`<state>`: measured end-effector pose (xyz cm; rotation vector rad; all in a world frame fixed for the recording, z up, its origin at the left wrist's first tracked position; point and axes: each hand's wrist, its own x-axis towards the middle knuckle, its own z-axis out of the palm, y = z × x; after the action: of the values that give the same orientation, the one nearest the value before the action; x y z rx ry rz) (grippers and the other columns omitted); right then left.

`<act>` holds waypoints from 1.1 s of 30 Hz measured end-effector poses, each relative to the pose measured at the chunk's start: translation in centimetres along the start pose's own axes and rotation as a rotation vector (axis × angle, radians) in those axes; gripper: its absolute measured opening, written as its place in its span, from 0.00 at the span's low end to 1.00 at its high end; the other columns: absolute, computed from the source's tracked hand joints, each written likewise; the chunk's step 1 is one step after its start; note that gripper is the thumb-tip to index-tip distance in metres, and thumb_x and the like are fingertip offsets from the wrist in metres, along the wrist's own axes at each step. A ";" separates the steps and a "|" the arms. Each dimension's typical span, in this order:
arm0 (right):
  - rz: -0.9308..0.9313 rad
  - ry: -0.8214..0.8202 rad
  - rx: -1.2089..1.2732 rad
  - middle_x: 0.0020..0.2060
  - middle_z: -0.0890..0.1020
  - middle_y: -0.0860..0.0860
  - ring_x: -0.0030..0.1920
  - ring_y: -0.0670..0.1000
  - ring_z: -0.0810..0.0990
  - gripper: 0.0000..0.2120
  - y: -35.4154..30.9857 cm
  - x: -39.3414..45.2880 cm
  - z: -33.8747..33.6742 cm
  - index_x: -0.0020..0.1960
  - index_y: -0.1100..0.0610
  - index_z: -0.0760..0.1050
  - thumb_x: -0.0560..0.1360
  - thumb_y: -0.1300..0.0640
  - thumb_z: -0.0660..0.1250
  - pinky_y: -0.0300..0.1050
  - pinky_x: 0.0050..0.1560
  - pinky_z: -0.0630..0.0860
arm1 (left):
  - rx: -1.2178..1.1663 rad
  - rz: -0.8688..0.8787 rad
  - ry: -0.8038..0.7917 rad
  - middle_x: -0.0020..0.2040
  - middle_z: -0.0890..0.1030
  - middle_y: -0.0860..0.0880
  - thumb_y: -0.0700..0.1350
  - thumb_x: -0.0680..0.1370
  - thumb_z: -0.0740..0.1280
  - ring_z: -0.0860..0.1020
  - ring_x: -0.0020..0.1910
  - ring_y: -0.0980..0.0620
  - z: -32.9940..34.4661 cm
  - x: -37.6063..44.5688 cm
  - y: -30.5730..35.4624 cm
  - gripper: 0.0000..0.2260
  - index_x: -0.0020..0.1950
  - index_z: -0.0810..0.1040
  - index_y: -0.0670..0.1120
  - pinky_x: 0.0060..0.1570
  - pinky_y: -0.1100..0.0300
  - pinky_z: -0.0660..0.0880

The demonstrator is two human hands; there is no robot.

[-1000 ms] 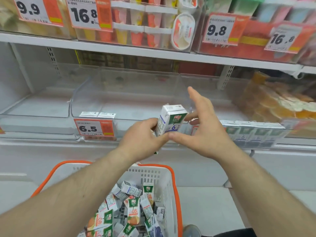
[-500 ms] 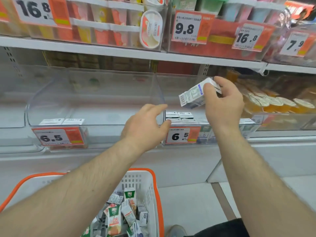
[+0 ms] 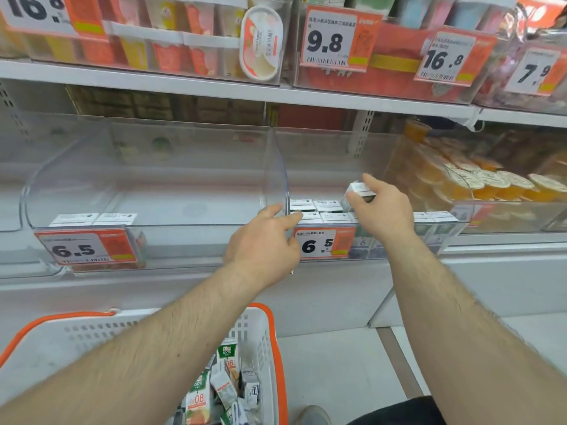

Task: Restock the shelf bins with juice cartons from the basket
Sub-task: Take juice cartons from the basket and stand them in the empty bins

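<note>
Right hand (image 3: 382,211) fingers hold a carton (image 3: 359,190) just above the row of cartons (image 3: 317,211) in the bin (image 3: 306,167); left hand (image 3: 266,243) fingers relaxed, holding nothing, touching the bin's edge.

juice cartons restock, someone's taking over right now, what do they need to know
Right hand grips a juice carton over the middle bin, above the cartons already standing along its front.
Left hand is open, holding nothing, fingers at that bin's left front corner.
Done: some cartons stand in that bin.
Left: set this one down, then empty the basket; the left bin holds only two cartons.
</note>
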<state>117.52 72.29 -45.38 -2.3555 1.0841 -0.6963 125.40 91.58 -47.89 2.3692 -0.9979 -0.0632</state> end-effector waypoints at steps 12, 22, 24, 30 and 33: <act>0.039 -0.267 -0.490 0.65 0.78 0.49 0.69 0.56 0.67 0.21 -1.3 0.8 0.2 0.66 0.40 0.75 0.78 0.42 0.52 0.60 0.69 0.55 | -0.010 -0.004 -0.011 0.79 0.58 0.55 0.48 0.79 0.60 0.65 0.74 0.50 0.0 -0.4 0.2 0.21 0.73 0.69 0.60 0.68 0.55 0.66; 0.076 -0.164 -0.379 0.63 0.78 0.56 0.70 0.59 0.67 0.31 -0.8 -0.1 0.0 0.61 0.49 0.79 0.81 0.41 0.39 0.65 0.72 0.49 | -0.322 0.015 0.191 0.62 0.75 0.57 0.44 0.78 0.63 0.75 0.57 0.53 -1.3 -1.3 0.1 0.22 0.72 0.70 0.57 0.57 0.58 0.72; 0.090 0.081 -0.123 0.49 0.81 0.56 0.55 0.58 0.75 0.26 -0.8 -0.6 -0.7 0.45 0.54 0.79 0.81 0.45 0.44 0.61 0.68 0.57 | -0.546 -0.081 0.269 0.49 0.77 0.58 0.43 0.77 0.64 0.77 0.47 0.53 -2.3 -1.7 0.2 0.17 0.65 0.76 0.55 0.49 0.58 0.73; 0.164 0.148 0.726 0.35 0.83 0.54 0.34 0.50 0.77 0.21 -2.8 -3.6 -1.9 0.40 0.59 0.79 0.83 0.51 0.55 0.45 0.40 0.73 | -1.182 -0.567 0.155 0.34 0.77 0.50 0.48 0.79 0.64 0.74 0.29 0.49 -4.5 -2.4 0.8 0.04 0.46 0.77 0.49 0.36 0.59 0.70; 0.006 -0.166 0.744 0.30 0.81 0.54 0.26 0.49 0.73 0.15 -5.6 -6.3 -2.0 0.38 0.60 0.78 0.77 0.52 0.63 0.39 0.27 0.68 | -1.301 -0.683 0.091 0.33 0.78 0.48 0.51 0.79 0.63 0.75 0.29 0.49 -5.0 -3.2 0.8 0.09 0.52 0.79 0.49 0.35 0.59 0.72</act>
<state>115.89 80.22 -42.18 -1.7262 0.6094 -0.7271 123.79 95.66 -43.82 1.3270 0.0550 -0.6349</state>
